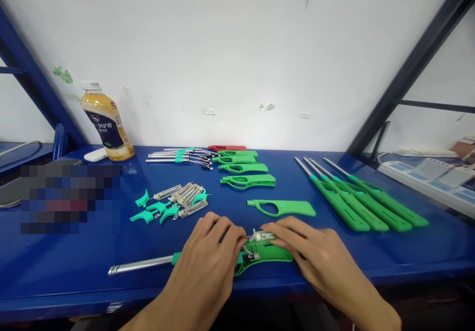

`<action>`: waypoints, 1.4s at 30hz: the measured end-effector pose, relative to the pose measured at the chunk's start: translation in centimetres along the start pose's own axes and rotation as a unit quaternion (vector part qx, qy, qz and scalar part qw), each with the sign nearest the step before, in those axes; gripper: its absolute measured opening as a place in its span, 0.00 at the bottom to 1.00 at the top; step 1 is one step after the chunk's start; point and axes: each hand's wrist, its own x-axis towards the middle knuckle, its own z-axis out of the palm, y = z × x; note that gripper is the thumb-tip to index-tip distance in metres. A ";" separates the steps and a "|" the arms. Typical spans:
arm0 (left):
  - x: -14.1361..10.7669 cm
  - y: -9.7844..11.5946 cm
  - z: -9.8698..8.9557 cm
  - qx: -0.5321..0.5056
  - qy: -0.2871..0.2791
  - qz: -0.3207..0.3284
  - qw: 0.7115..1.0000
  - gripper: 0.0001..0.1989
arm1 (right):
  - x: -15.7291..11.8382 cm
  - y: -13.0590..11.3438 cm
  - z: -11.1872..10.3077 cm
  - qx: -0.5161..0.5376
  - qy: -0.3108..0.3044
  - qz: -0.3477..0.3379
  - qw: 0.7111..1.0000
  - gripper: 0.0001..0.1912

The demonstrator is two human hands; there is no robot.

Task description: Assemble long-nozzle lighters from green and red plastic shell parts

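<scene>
An opened green lighter shell (272,256) lies near the table's front edge, with a silver metal tube (141,265) pointing left from it. My left hand (211,257) is closed over the shell's front part, its fingers curled and the fingertips near thin white wires (249,253). In my right hand (315,252), the fingers are closed on a clear fuel tank (262,235) at the shell's upper side. Whether the tank is fully seated in the shell I cannot tell. Just behind my hands lies a loose green shell half (297,208).
Turquoise triggers (143,216) and clear fuel tanks (187,194) are heaped at centre left. Behind them lie metal tubes with wires (178,156), several green shells (248,181) and a red shell (227,148). Several assembled lighters (356,197) lie right. A drink bottle (107,123) stands back left.
</scene>
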 end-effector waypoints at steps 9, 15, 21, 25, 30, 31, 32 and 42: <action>-0.2 0.0 0.0 0.002 -0.010 -0.002 1.000 0.09 | 0.0 -0.1 0.0 -0.002 -0.004 -0.003 1.000 0.17; 0.1 0.0 0.0 0.003 -0.028 -0.005 1.000 0.09 | -0.2 0.0 0.3 -0.003 -0.009 -0.006 1.000 0.17; 0.1 0.0 -0.1 0.003 -0.031 -0.007 0.999 0.09 | -0.5 0.0 0.1 -0.011 -0.003 -0.009 1.000 0.19; 0.2 0.0 -0.2 0.001 -0.035 -0.010 0.999 0.09 | -0.5 -0.2 0.0 -0.011 -0.007 -0.010 1.000 0.19; 0.4 0.2 -0.2 -0.007 -0.042 -0.015 0.999 0.09 | -0.5 -0.1 0.1 -0.009 -0.012 -0.007 1.000 0.19; 0.5 0.2 -0.2 -0.009 -0.044 -0.014 0.999 0.10 | -0.5 -0.1 0.1 -0.010 -0.014 -0.006 1.000 0.19; 0.5 0.2 -0.2 -0.011 -0.045 -0.013 0.999 0.10 | -0.5 0.0 0.2 -0.010 -0.015 -0.006 1.000 0.19; 0.1 0.1 0.0 -0.026 -0.047 -0.016 0.998 0.11 | -0.9 -0.1 0.2 -0.028 -0.006 -0.020 0.999 0.20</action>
